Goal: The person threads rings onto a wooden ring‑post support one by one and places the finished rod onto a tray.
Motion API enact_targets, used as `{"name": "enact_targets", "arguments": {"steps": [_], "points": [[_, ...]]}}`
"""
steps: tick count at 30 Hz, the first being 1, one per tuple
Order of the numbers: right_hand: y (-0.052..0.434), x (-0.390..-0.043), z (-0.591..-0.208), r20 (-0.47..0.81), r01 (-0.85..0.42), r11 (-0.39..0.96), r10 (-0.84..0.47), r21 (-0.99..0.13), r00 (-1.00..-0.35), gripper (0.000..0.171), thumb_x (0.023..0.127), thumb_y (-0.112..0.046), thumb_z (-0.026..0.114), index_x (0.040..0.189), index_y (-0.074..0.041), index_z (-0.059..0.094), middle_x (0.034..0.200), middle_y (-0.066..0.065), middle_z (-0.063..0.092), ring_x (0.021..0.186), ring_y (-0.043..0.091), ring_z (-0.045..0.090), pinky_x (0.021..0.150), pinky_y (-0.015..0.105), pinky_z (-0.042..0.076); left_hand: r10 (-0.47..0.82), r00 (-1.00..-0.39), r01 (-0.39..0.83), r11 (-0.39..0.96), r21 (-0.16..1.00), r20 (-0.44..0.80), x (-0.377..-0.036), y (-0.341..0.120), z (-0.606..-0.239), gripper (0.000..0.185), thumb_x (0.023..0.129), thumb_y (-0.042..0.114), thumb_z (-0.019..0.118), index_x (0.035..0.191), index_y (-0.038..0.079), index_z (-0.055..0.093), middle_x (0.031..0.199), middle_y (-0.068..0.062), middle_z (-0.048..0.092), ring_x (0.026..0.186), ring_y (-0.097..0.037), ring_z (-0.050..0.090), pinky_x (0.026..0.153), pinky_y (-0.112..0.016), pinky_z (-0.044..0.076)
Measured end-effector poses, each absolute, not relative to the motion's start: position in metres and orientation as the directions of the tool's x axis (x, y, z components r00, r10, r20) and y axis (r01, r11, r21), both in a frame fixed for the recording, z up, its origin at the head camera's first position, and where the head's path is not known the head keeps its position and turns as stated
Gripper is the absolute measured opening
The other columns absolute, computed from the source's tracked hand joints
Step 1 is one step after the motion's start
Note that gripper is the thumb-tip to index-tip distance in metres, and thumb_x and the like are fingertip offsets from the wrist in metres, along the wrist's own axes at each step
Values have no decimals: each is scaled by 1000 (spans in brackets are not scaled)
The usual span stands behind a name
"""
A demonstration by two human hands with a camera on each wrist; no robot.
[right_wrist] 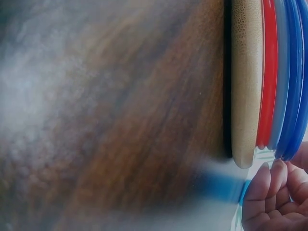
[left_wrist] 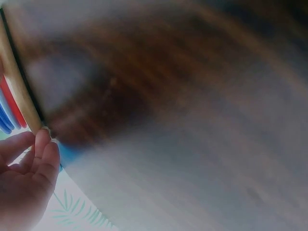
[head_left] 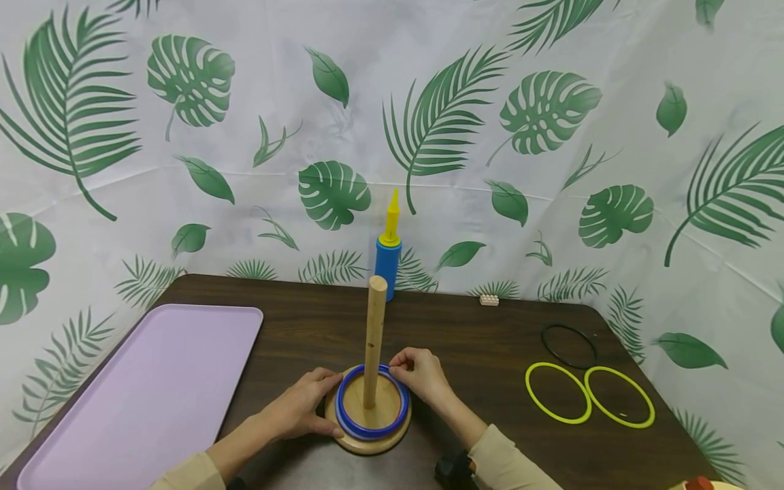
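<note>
A round wooden base [head_left: 367, 448] with an upright wooden peg [head_left: 375, 340] stands on the table in front of me. Stacked around the peg are a red ring [right_wrist: 268, 72], a light blue ring [right_wrist: 281, 86] and, on top, dark blue rings [head_left: 370, 433]. At the stack's far right, my right hand [head_left: 425, 376] pinches a dark blue ring between thumb and fingertips. My left hand [head_left: 298, 408] holds the left side of the base, thumb at the front and fingers farther back. Its fingertips show right at the base's edge in the left wrist view.
On the left lies a lilac tray [head_left: 165, 381]. A blue and yellow hand pump [head_left: 387, 262] stands behind the peg. Two yellow rings [head_left: 531, 395] and a black ring [head_left: 544, 338] lie on the right. A small pale block [head_left: 489, 300] sits at the back edge.
</note>
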State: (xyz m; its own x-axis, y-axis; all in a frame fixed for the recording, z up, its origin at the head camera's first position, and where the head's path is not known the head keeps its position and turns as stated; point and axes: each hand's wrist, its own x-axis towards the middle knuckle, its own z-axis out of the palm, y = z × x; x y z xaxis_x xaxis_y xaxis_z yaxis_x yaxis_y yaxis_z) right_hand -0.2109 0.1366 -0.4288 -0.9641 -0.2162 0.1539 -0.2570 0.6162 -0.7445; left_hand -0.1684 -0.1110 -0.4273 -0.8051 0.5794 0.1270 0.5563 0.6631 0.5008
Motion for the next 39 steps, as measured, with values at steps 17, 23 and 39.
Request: {"name": "enact_targets", "arguments": {"steps": [17,23,39], "points": [[153,-208,-427,100,-189,545,-189,-817,-977,7,84,-10,68,83,-4,69,71,3,64,57,10,56,51,21,50,578,-806,557,663,501,131,-168,-112,-429,88,68,47,80,129,-9,50,121,-16,53,113,-33,51,92,-48,46],[165,-208,-427,89,-145,534,-129,-833,-988,6,84,-10,69,84,-4,69,71,3,63,58,9,54,53,23,51,574,-808,554,665,501,132,-168,-112,-428,87,68,46,80,129,-9,50,121,-16,53,113,-32,51,91,-48,46],[234,-203,-418,36,19,534,92,-845,-995,10,86,-7,66,90,1,67,75,4,61,65,12,55,58,25,54,576,-807,552,660,509,128,-168,-111,-427,87,68,44,81,129,-10,50,120,-16,53,112,-32,52,91,-48,46]]}}
